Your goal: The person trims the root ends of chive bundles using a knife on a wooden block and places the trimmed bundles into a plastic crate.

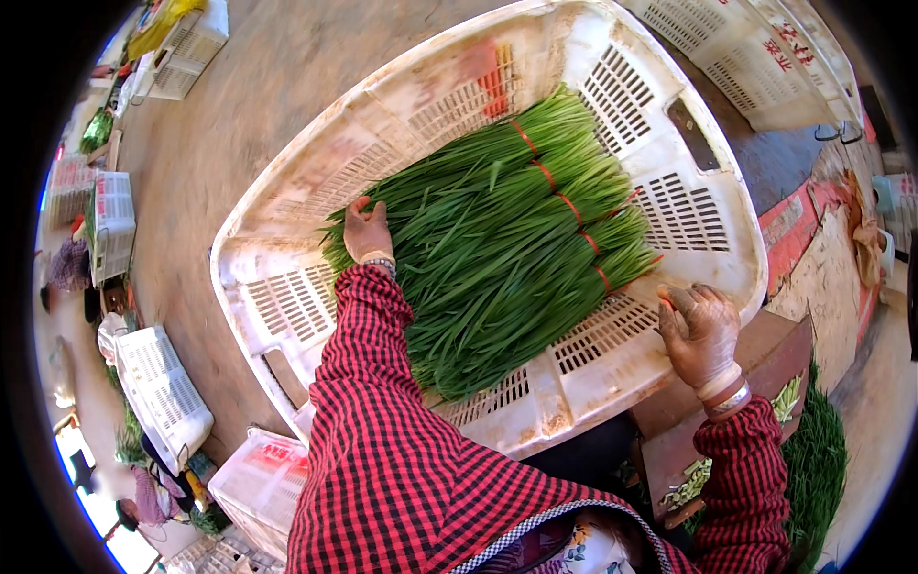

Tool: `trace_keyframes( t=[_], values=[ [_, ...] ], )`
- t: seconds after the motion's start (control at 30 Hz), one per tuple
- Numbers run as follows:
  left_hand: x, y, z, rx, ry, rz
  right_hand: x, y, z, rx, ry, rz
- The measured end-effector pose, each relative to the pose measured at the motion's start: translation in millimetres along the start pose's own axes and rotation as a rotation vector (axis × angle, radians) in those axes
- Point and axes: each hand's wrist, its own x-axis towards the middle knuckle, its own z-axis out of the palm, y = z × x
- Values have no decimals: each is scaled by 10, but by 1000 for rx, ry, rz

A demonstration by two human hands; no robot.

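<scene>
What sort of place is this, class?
Likely a vegetable-packing workplace: red-banded bundles of long green leaves lie in a white slotted plastic crate, and more white plastic crates stand around.

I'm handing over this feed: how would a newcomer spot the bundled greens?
Find the big white crate filling the middle. Inside, at the left hand, lie the bundled greens. Red bands cross their paler ends; the green heap beyond the right sleeve shows none.

Smooth plast. crate (pixel 612 378) & matt cloth sleeve (pixel 368 349)
</scene>
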Motion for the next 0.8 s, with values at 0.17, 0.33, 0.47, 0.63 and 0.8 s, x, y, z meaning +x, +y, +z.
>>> trace_keyframes(
  t=[0.17, 0.33, 0.47, 0.63, 0.8],
  values=[
    [174, -110, -146, 73, -53, -149, -19, 36, 68, 11, 62, -20],
    [104, 62, -149, -110, -141, -297, -46, 47, 34, 8, 71, 21],
    [110, -78, -98, -37, -105, -158, -21, 19, 21, 15, 70, 15],
    [141, -147, -210, -313, -45, -361, -24, 12, 40, 15, 102, 8],
    [280, -462, -779, -270, 44, -505, -68, -19, 31, 7, 126, 34]
  ],
)
